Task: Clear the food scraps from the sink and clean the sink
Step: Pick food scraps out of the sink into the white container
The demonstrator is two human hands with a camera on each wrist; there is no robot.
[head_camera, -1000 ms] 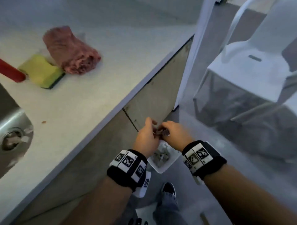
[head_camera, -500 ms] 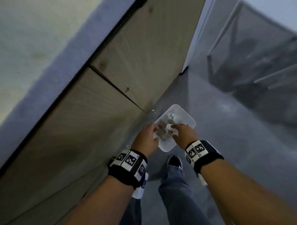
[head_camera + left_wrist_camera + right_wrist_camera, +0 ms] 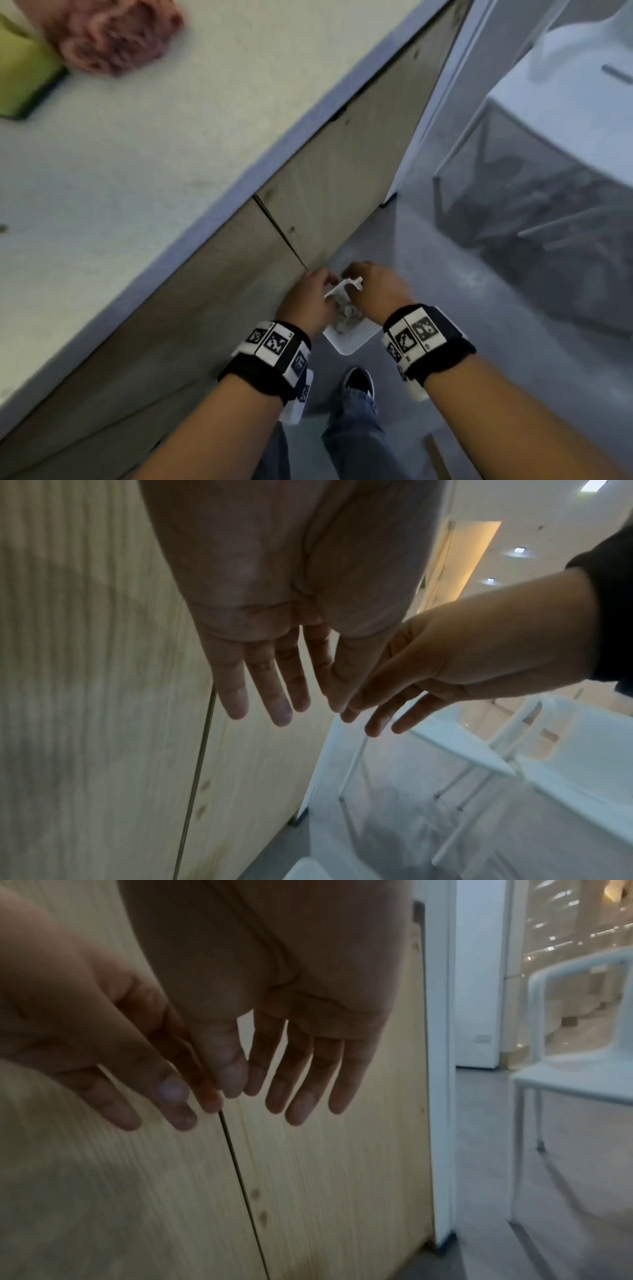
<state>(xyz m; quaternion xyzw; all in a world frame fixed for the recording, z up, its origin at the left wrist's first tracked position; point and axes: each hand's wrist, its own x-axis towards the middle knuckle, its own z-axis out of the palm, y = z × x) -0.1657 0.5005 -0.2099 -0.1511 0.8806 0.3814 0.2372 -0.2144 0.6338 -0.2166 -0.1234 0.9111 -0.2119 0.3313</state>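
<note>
A small white bin [image 3: 352,341] stands on the floor by the cabinet, with grey-brown food scraps [image 3: 346,313] inside. Both hands hover close together just above it. The left hand [image 3: 308,298] is on the cabinet side and the right hand [image 3: 375,291] beside it. In the left wrist view the left hand [image 3: 267,685] has straight, spread fingers and holds nothing. The right wrist view shows the right hand [image 3: 298,1080] the same way, its thumb near the left hand's fingers [image 3: 164,1096]. A white strip [image 3: 346,286] shows between the hands; I cannot tell what it is. The sink is out of view.
On the pale counter [image 3: 171,144] lie a pink cloth [image 3: 109,34] and a yellow-green sponge [image 3: 24,82] at the far left. Wooden cabinet doors [image 3: 342,178] run beneath. A white chair [image 3: 565,102] stands to the right. My shoe [image 3: 358,380] is just behind the bin.
A second ago the two hands pinched dark scraps together above the bin. Now the fingers are straight and hold nothing. The head view tipped down and has come back up to the counter.
</note>
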